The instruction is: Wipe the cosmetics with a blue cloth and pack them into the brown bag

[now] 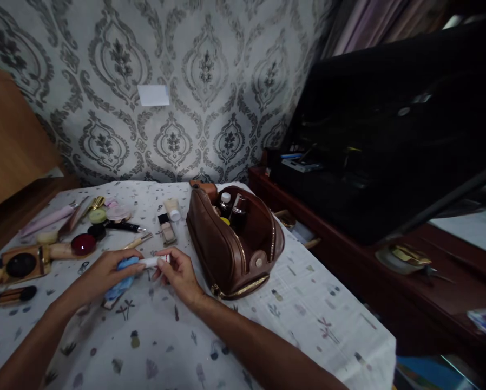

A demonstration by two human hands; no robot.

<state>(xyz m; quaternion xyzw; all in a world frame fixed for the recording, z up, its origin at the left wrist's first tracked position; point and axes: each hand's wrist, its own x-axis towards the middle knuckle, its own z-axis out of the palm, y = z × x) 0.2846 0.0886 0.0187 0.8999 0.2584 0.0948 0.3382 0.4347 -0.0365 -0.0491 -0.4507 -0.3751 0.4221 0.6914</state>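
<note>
Left: loose cosmetics point(83, 245) on the counter point(178, 357). Left hand point(100, 269) pinches blue cloth point(126, 271) and one end of a white tube point(150, 262); right hand point(186, 281) pinches the other end. Right: brown bag point(212, 244) open, bottles point(238, 208) inside. Looks partway: tube in work, many items out, few bagged.

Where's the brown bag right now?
In the head view, the brown bag sits open on the patterned tablecloth, just right of the person's right hand.
</note>
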